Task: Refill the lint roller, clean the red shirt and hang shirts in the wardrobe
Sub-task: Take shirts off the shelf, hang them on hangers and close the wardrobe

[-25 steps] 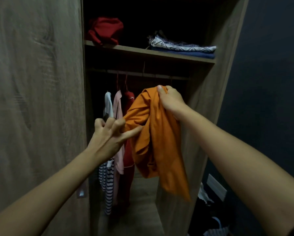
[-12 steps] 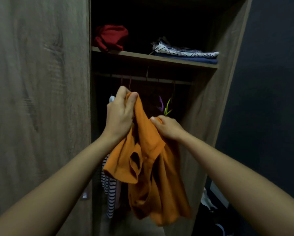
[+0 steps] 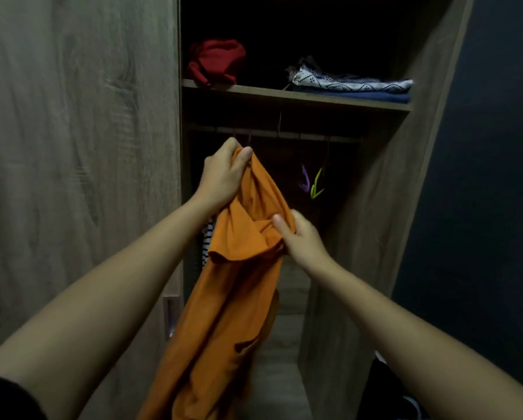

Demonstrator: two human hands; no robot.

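Left hand [image 3: 224,177] and right hand [image 3: 302,241] both pinch the bunched orange shirt [image 3: 242,268] tight, hangers [image 3: 313,183] at two o'clock; tangled fabric could snag going on.

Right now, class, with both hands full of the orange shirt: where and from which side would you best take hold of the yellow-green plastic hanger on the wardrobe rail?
Grip the yellow-green plastic hanger at its neck, just under the hook, coming from the front. It hangs edge-on, near a purple hanger, so the narrow neck is easiest to pinch. The right hand is nearer; the left hand can keep the orange shirt.
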